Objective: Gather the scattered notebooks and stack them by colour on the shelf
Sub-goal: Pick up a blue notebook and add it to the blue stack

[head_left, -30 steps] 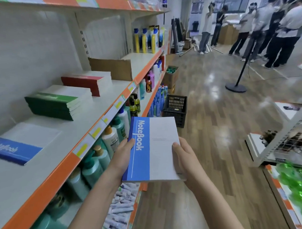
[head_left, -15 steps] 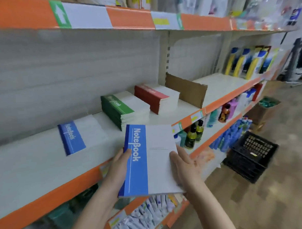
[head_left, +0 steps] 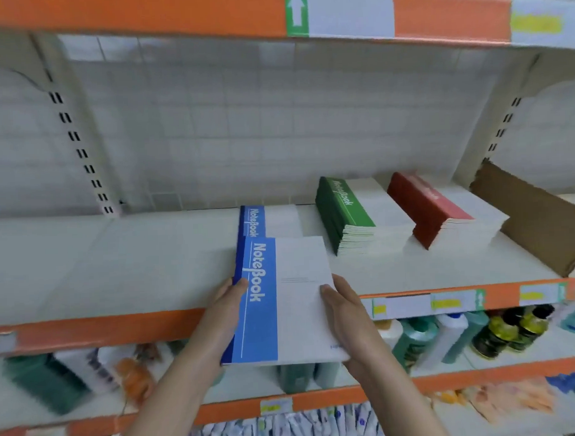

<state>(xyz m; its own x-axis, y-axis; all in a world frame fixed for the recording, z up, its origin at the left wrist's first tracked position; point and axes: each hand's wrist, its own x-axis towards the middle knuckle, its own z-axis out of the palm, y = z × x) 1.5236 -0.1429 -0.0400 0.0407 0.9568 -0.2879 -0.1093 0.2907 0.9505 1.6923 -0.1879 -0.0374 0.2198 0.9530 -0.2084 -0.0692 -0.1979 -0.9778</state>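
Observation:
I hold a blue and white notebook (head_left: 289, 299) in both hands over the front edge of the white shelf (head_left: 118, 266). My left hand (head_left: 224, 313) grips its blue spine side, my right hand (head_left: 345, 313) grips its white side. Its far end overlaps another blue notebook (head_left: 263, 220) lying flat on the shelf. To the right stand a green stack (head_left: 344, 215) and a red stack (head_left: 429, 209) of notebooks.
A brown cardboard divider (head_left: 537, 222) stands at the right end of the shelf. An upper shelf with an orange edge (head_left: 207, 15) hangs overhead. Bottles (head_left: 499, 334) and tubes fill the lower shelves.
My view has turned to face the shelf squarely. Both hands have carried the blue notebook forward, so it now overlaps the blue notebook lying on the shelf.

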